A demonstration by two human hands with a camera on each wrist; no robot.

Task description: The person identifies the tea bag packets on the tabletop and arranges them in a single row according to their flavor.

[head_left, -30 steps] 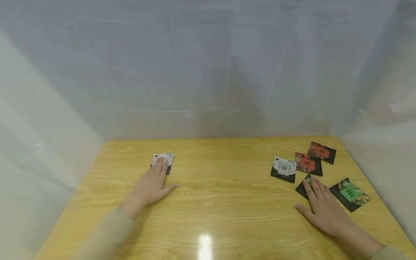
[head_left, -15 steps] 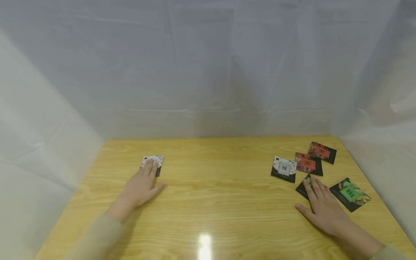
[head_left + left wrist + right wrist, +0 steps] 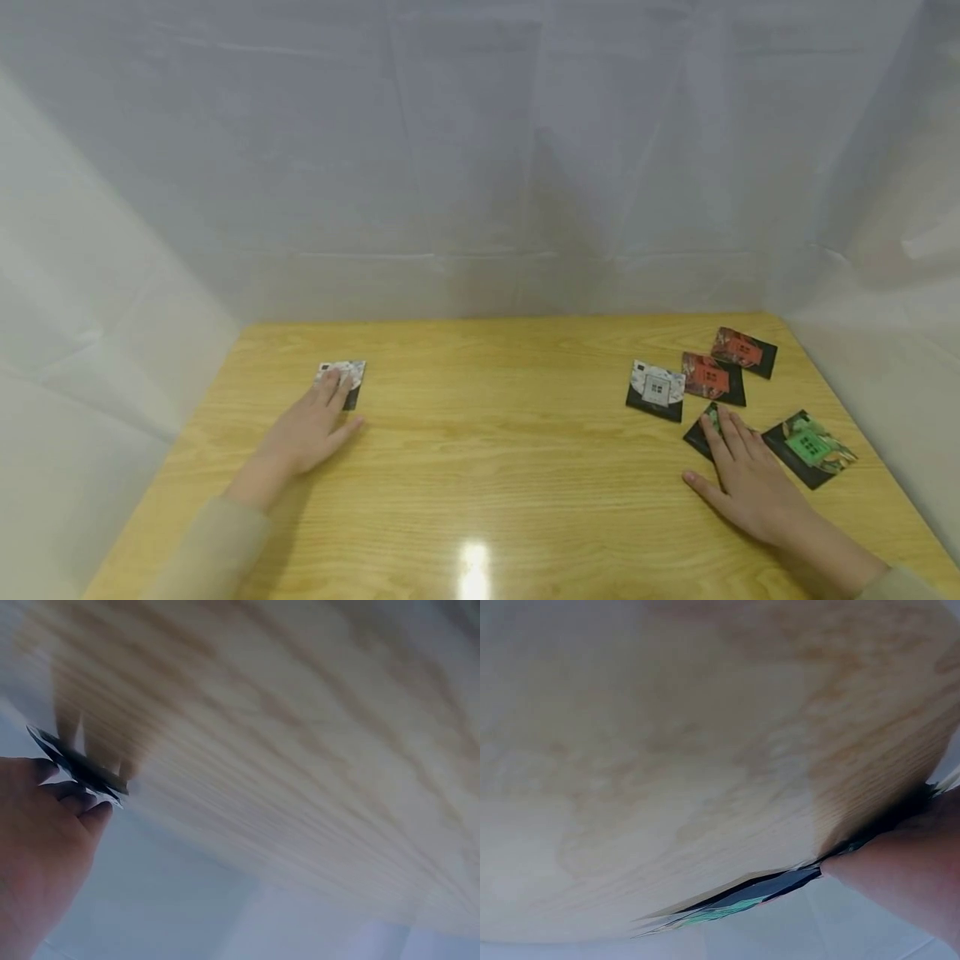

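My left hand (image 3: 303,429) lies with straight fingers on a white and black sachet (image 3: 352,377) at the table's left side, its thumb spread to the right. In the left wrist view the fingertips press on the flat sachet (image 3: 82,769). Over on the right, the fingers of my right hand (image 3: 750,483) rest on a green and black sachet (image 3: 697,439), covering most of it. Another green and black sachet (image 3: 810,448) lies just right of that hand. A second white and black sachet (image 3: 656,392) lies beyond the hand, to its left.
Two red and black sachets (image 3: 711,377) (image 3: 744,352) lie at the back right, one overlapping the other's corner. The wooden table (image 3: 487,433) has pale sheeting (image 3: 480,167) behind it and on both sides.
My left hand has slid to the left across the table, and the white and black sachet under its fingers has moved with it. My right hand has stayed in place.
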